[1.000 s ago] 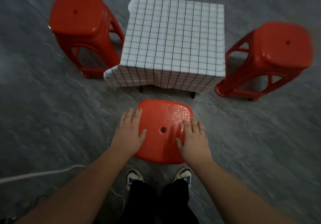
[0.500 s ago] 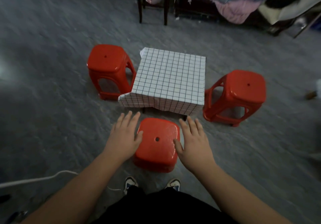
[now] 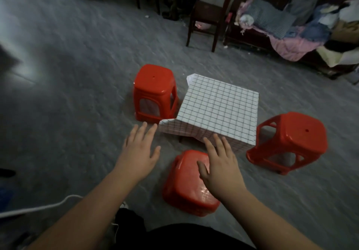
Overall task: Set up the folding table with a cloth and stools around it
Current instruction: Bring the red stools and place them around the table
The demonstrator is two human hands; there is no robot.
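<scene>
A low folding table draped in a white cloth with a black grid pattern stood on the grey mottled floor, the cloth covering the whole top and hanging over the near edge, where a loose corner flared out to the left; only a dark table leg showed beneath it. 3 glossy red plastic stools with a small hole in each seat stood around the table. The left red stool stood just beside the table's left edge, the right red stool just beside its right corner, and the near red stool sat in front of the table's near edge, close to the person's legs. The right hand was spread flat, fingers straight and released, over the far right part of the near stool's seat; whether the palm actually touched the seat could not be told. The left hand was held over bare floor to the left of that stool, fingers extended and loosely splayed, grasping nothing. Black trousers filled the bottom of the view, and a white cable trailed across the floor at the lower left. Further back stood a dark wooden chair, and to its right a dark bench piled with pink, grey and blue fabrics.
</scene>
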